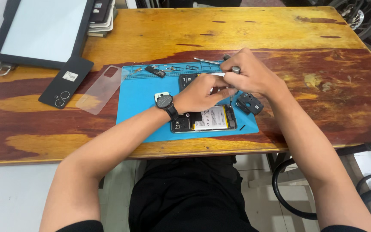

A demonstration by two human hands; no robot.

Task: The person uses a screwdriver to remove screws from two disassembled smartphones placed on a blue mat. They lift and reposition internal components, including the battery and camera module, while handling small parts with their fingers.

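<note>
Work surface: a worn wooden table (280,30) carrying a blue repair mat (138,96) near the middle of its front edge.

Main item: an opened smartphone (205,118), back cover off and battery exposed, lies lengthwise on the mat close to the mat's front edge. Its far portion is covered by the hands.

Left hand (200,92): wristwatch (165,102) on the wrist. The hand rests over the phone with fingers curled and pinched together at the same point as the right hand's tool tip. What sits between the fingertips cannot be told.

Right hand (250,73): closed around a small screwdriver (234,77), its grey cap showing above the fingers, shaft pointing down toward the phone. The tip is hidden.

Surrounding items:
- A black plastic inner cover (250,103) lies on the mat just beside the phone, toward the mat's right edge.
- Small loose parts (155,71) sit in the tray strip along the mat's far edge; tweezers (206,61) lie just past it.
- A clear phone case (104,88) lies off the mat's left edge, and a black back cover (65,82) lies left of that.
- A dark-framed screen panel (44,30) occupies the table's far left corner.
</note>
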